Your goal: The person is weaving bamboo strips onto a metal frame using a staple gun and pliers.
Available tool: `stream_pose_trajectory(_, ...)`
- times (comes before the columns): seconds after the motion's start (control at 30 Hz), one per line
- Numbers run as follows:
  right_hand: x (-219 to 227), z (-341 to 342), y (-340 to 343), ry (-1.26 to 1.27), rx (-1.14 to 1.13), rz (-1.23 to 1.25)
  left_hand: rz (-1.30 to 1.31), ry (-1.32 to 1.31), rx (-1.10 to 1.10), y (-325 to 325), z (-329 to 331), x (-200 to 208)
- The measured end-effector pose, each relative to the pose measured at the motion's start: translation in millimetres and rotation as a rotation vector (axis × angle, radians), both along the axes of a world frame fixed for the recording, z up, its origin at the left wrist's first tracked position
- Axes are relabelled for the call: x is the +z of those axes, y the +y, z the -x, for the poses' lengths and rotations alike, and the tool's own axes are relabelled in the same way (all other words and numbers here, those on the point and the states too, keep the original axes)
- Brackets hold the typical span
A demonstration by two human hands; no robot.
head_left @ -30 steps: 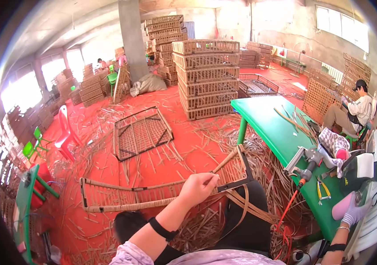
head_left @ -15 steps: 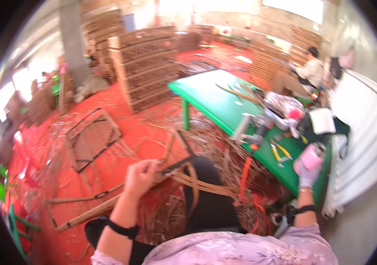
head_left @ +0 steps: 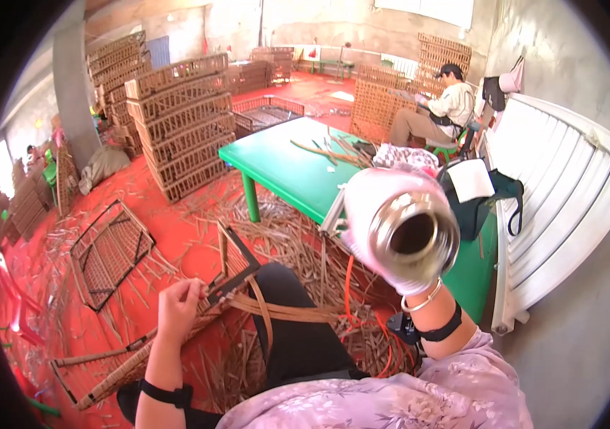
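In my right hand (head_left: 385,272), which wears a pale glove, is a pink metal bottle (head_left: 376,189). Its lidless silver neck tilts toward me, and the bottle hides most of my fingers. My left hand (head_left: 178,306) is bare and pinched beside a corner of a wooden-edged woven frame (head_left: 122,368). What those fingertips hold is too small to make out. The frame has a black-bound corner (head_left: 237,280) by my left knee. Long brown flat strips (head_left: 287,307) run from that corner across my thigh.
A green table (head_left: 283,161) bears strips, cloth and a dark bag (head_left: 466,214). Brown scraps litter the red floor around another woven panel (head_left: 111,254). Slatted crates (head_left: 183,129) are stacked beyond. A seated person (head_left: 451,107) works behind the table, near white corrugated panels (head_left: 562,186).
My right hand has lifted the bottle off the table side, moving it left and toward me, with its mouth tipped my way. My view has shifted right; my left hand stays by the frame corner.
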State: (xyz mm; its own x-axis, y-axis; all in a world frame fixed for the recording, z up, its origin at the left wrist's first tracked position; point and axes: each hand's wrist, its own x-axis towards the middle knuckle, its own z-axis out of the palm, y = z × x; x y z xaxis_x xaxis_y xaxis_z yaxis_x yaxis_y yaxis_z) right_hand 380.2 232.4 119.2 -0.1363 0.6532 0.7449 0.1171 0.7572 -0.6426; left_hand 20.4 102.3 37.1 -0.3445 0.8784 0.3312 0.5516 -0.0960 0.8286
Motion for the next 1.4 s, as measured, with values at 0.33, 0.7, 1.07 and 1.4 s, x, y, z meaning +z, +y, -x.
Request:
stream_pose_trajectory(0.33,30.5,48.9,16.0,0.461,0.52,0.323,-0.055,-0.014,-0.028,-5.6,-1.3,7.4)
stream_pose_trajectory(0.7,57.6,77.8,21.4,0.397,0.579,0.129,-0.03,0.04,0.005,-7.7,1.8,6.5)
stream_pose_trajectory(1.07,82.9,81.6,19.9,0.38,0.577,-0.075,-0.014,0.122,0.065,-6.1,2.5,3.6)
stream_pose_trajectory(1.4,107.2,79.1,13.7,0.353,0.573,-0.259,-0.048,0.134,0.068,-6.4,2.1,-0.3)
